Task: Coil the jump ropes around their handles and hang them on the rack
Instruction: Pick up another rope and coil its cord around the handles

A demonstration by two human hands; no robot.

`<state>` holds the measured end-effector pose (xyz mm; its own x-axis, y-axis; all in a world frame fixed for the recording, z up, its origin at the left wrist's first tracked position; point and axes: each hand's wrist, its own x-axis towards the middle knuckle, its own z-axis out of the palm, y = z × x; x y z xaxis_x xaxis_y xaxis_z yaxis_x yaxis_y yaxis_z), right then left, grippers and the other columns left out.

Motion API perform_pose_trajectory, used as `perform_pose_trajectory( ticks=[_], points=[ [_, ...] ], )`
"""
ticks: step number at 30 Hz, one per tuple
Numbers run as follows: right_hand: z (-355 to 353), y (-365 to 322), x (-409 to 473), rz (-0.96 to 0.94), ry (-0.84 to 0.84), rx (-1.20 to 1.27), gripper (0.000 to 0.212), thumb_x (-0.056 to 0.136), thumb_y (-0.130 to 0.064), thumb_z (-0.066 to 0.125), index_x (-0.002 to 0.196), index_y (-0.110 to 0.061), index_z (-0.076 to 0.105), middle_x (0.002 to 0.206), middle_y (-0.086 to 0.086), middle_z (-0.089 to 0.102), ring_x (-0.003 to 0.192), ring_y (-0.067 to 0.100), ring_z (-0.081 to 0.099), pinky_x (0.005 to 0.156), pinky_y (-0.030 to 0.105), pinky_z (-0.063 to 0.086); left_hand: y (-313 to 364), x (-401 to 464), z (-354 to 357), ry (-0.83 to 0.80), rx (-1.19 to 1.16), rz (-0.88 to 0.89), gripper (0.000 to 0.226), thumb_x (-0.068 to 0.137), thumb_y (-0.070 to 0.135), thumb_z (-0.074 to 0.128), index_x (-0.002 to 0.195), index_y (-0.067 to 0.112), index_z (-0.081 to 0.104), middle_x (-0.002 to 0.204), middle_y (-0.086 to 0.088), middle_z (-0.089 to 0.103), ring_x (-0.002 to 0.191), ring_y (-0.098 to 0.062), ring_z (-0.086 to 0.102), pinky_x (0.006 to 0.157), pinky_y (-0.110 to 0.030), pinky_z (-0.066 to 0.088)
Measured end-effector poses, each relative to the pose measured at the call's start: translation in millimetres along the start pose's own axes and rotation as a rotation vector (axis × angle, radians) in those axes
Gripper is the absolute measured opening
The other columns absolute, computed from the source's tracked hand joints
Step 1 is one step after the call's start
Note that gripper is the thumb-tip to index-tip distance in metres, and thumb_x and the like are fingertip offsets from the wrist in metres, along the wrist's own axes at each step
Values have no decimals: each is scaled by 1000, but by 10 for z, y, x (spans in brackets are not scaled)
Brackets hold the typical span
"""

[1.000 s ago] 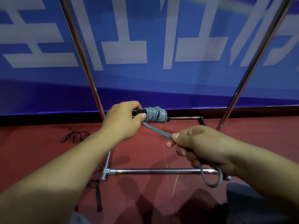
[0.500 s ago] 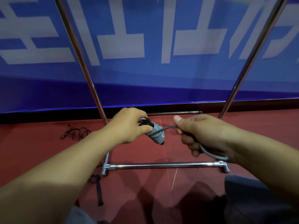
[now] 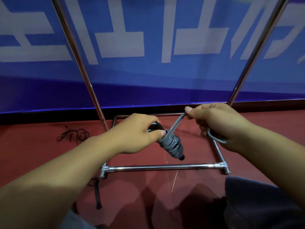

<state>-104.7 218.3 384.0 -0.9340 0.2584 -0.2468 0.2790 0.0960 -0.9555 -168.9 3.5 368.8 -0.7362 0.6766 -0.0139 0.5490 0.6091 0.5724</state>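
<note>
Blue banner (image 3: 148, 83) is filling the back, with big white shapes on it. Under it the red floor (image 3: 49, 154) is running toward us. A shiny metal rack (image 3: 155, 167) is standing on the floor, its two tall poles going up and out of view and its low bars making a square at the bottom. So the bar for hanging is not showing.

Both arms are reaching out over the rack's base. The left hand (image 3: 135, 134) is wrapping its fingers round the black handles (image 3: 157, 127), with the thumb pressing the top of the coil. The right hand (image 3: 219, 123) is pinching the grey rope (image 3: 177, 123) and pulling it tight, up and to the right. A small loop of spare rope is sticking out under that hand.

The coil (image 3: 172, 145) is sitting fat and snug round the handles, up in the air between the hands, tilting down to the right.

The rope is looking light and bendy but a bit springy, so I think it could pop loose if let go. The handles are looking hard and good to hold. Keeping the thumb on the coil seems smart.

Another dark rope (image 3: 72, 135) is lying in a messy heap on the floor to the left. One more dark handle (image 3: 97, 194) is lying near the rack's front corner.
</note>
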Motion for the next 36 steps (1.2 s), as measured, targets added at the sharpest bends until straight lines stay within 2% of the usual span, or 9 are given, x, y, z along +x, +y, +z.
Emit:
perform_pose_trajectory(
  ticks=[6, 10, 20, 24, 27, 30, 31, 33, 36],
  points=[
    [-12, 64, 80, -121, 107, -166, 32, 86, -35, 74, 66, -11, 69, 52, -3, 46, 42, 8, 36, 41, 18, 32, 108, -63, 15, 17, -171, 44, 19, 94, 32, 65, 80, 20, 63, 64, -2, 65, 62, -18, 64, 64, -38, 53],
    [21, 84, 116, -209, 131, -274, 40, 87, -39, 73, 71, -3, 65, 56, 7, 39, 48, 15, 30, 42, 22, 26, 167, -88, 50, -16, -305, 52, 22, 96, 21, 64, 75, 17, 58, 59, 1, 62, 53, -16, 62, 58, -34, 53],
    [68, 189, 216, -272, 8, -338, 28, 89, -34, 70, 70, -14, 68, 40, -13, 46, 38, 0, 38, 41, 13, 33, 308, -164, 34, -27, -503, 116, 23, 99, 15, 59, 76, 15, 57, 61, 3, 57, 55, -13, 58, 54, -32, 53],
    [115, 175, 221, -185, -142, -157, 26, 75, -37, 72, 79, -12, 67, 61, -1, 65, 53, 8, 58, 52, 22, 48, 352, -203, -28, -25, -780, 103, 17, 97, 13, 60, 81, 8, 58, 57, 3, 54, 53, -10, 54, 52, -26, 50],
    [75, 146, 196, -154, -281, 172, 24, 79, -17, 70, 89, 0, 57, 60, 1, 66, 48, 9, 61, 45, 20, 48, 392, -207, -76, 7, -1013, 46, 18, 92, 22, 62, 83, 7, 57, 56, -1, 53, 49, -13, 51, 52, -27, 50],
    [127, 256, 173, -153, -272, -145, 34, 72, -26, 80, 89, -7, 58, 59, -7, 61, 49, 2, 54, 46, 11, 39, 438, -189, -112, 64, -1218, -33, 20, 83, 29, 59, 87, 9, 55, 56, -1, 52, 47, -14, 48, 52, -25, 49],
    [190, 272, 161, -175, -213, -230, 24, 81, -28, 76, 86, -11, 59, 59, -7, 59, 48, 0, 52, 47, 10, 38, 445, -180, -122, 84, -1276, -55, 20, 84, 29, 58, 89, 11, 56, 57, -1, 52, 48, -13, 48, 52, -24, 49],
    [316, 294, 171, -291, -179, -159, 21, 92, -25, 64, 81, -7, 62, 58, 1, 56, 48, 8, 49, 48, 18, 40, 431, -150, -134, 118, -1373, -98, 16, 93, 26, 55, 98, 11, 57, 59, 0, 52, 49, -11, 47, 53, -23, 48],
    [470, 280, 119, -363, -290, -224, 20, 98, -16, 58, 79, -12, 62, 60, 4, 62, 51, 15, 56, 52, 24, 46, 372, -107, -134, 164, -1448, -158, 17, 102, 24, 49, 109, 9, 54, 61, 0, 52, 52, -10, 48, 52, -24, 51]
  ],
)
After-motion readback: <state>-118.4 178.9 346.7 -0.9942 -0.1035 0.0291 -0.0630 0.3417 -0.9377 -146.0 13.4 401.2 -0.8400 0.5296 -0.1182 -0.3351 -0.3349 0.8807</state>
